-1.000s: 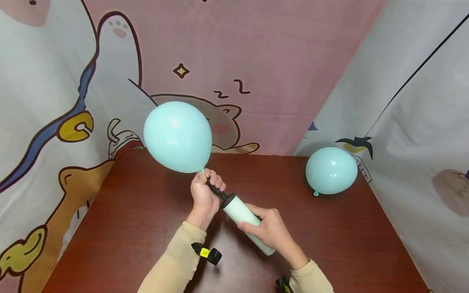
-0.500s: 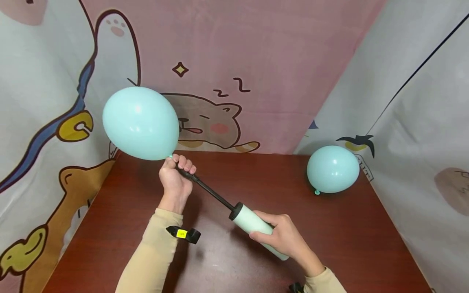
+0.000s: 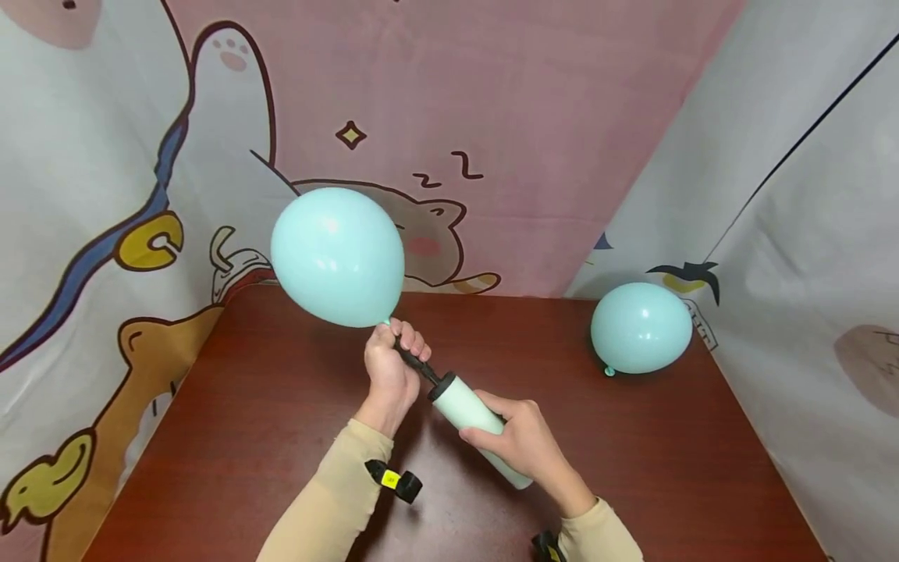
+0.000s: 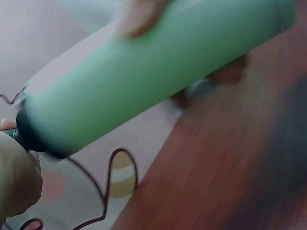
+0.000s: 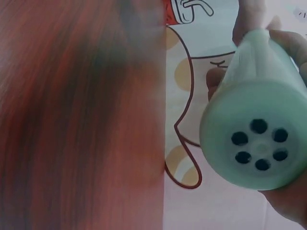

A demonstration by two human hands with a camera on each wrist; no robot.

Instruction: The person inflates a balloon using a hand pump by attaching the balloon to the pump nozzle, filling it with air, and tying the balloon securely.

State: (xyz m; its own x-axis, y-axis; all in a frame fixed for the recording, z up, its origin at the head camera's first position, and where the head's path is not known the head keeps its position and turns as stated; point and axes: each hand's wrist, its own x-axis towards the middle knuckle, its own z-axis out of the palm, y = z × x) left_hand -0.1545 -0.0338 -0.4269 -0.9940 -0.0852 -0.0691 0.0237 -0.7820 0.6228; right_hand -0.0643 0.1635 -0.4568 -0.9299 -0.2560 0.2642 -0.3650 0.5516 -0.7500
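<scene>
In the head view a pale turquoise balloon [image 3: 337, 256], round and inflated, sits on the nozzle end of a hand pump [image 3: 467, 414]. My left hand [image 3: 390, 376] grips the pump's black front end, with the balloon's neck at its fingers. My right hand [image 3: 523, 441] wraps round the mint-green pump barrel. Only a short stretch of black rod shows between hand and barrel. The left wrist view has the barrel [image 4: 153, 76] large and blurred. The right wrist view looks at the barrel's round end cap [image 5: 259, 143], which has several dark holes.
A second inflated turquoise balloon [image 3: 641, 328] with a closed neck rests at the back right of the brown wooden table [image 3: 667, 468]. Behind it hangs a cloth backdrop [image 3: 534, 140] with cartoon animals. Each sleeve carries a black wrist device [image 3: 395, 480].
The rod slid out as my left hand went up and left with the balloon, then slid back in as both hands came together. The second balloon stays in place.
</scene>
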